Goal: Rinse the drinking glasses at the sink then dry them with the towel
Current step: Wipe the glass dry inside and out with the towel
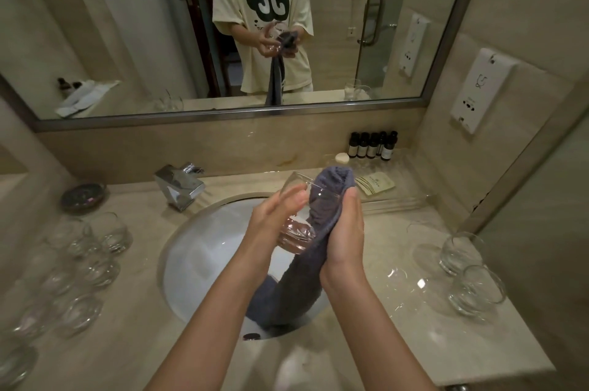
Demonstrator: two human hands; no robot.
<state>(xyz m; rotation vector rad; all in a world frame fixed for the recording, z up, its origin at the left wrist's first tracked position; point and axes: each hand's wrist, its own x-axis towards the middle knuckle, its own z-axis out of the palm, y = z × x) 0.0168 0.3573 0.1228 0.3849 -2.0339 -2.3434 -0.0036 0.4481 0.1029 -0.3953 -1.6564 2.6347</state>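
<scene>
While your left hand (280, 215) cradles the clear round drinking glass (299, 215) with its fingers curled round the wall, your right hand (345, 231) grips the dark grey-blue terry towel (322, 199) and presses it against the glass's far side. You hold the glass tilted, its mouth pointing away from you, above the white oval sink basin (204, 250); the towel drapes over the rim at the top, and its long tail hangs down into the basin below your wrists.

Judging by the layout, you are mid-task, on the drying step for this one glass. A small cluster of clear glasses (468, 272) stands on the beige marble counter (414, 343) to your right, likely the finished ones. A larger group of clear glasses (79, 260) waits on the counter to your left, probably not yet rinsed, though wet and dry cannot be told apart here. No water runs from the chrome square faucet (180, 186). Most of the work seems to lie ahead.
</scene>
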